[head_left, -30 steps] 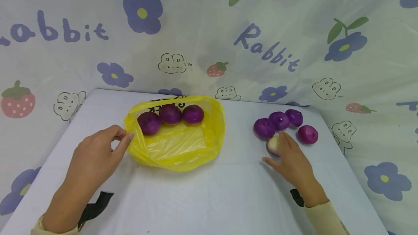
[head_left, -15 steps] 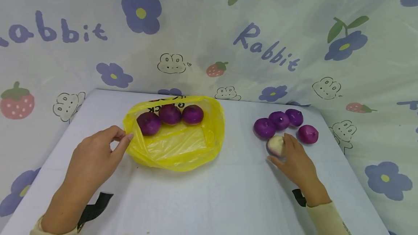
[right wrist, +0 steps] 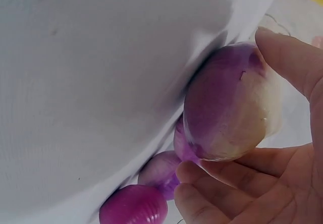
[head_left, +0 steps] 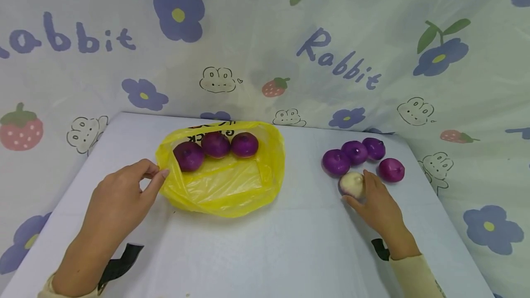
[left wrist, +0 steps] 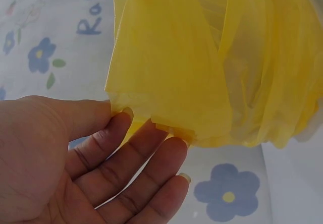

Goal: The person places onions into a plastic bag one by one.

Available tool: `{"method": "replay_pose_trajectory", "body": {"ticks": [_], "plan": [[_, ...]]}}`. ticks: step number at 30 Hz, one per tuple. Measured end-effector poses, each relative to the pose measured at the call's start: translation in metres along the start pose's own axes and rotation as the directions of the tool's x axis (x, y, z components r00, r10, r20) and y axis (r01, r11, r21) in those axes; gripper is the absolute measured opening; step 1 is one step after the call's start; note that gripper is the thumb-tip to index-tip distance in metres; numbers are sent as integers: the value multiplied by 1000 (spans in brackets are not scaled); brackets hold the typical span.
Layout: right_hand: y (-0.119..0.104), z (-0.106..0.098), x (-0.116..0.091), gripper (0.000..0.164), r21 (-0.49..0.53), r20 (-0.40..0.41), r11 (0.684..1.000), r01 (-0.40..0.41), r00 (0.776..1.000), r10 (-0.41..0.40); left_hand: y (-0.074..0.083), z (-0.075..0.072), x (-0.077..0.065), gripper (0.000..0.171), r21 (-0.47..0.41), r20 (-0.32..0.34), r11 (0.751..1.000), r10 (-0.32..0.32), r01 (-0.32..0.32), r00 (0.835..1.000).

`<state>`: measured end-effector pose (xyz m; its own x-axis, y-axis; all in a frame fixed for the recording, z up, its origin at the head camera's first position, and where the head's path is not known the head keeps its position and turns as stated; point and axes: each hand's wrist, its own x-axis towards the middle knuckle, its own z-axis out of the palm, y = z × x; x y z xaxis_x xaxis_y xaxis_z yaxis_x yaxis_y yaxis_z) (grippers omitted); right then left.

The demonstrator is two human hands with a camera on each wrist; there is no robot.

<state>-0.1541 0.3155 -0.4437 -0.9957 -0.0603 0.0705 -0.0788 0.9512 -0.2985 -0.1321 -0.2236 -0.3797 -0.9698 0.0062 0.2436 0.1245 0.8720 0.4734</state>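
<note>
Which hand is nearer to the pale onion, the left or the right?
Right. The right hand is at the pale onion, thumb and fingers around it; the left hand is well to its left, pinching the yellow bag.

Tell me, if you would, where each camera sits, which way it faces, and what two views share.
Head: worn on the person's head, facing forward and down over the yellow bag, purple onions, left hand and right hand; both sleeves show.
Left wrist: on that wrist, facing the left hand, whose fingers pinch the yellow bag.
Right wrist: on that wrist, facing the right hand, its fingers around a pale-and-purple onion.
Shared: head and left wrist both show the left hand holding the yellow bag.
</note>
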Motion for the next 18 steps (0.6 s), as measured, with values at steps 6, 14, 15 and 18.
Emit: {"method": "replay_pose_trajectory", "body": {"ticks": [6, 14, 15, 18], "plan": [[2, 1, 0, 90, 15, -5, 1000, 6, 1000, -6, 0, 0, 0, 16, 1, -1, 1000, 3, -3, 1000], [3, 2, 1, 85, 17, 0, 1000, 2, 1000, -2, -1, 0, 0, 15, -4, -21, 1000, 18, -18, 1000], [3, 2, 1, 84, 16, 0, 1000, -1, 1000, 1, -1, -1, 0, 15, -4, -24, 1000, 20, -20, 1000], [3, 1, 0, 83, 15, 4, 1000, -10, 1000, 10, -1, -1, -1, 15, -4, -26, 1000, 22, -22, 999]]}}
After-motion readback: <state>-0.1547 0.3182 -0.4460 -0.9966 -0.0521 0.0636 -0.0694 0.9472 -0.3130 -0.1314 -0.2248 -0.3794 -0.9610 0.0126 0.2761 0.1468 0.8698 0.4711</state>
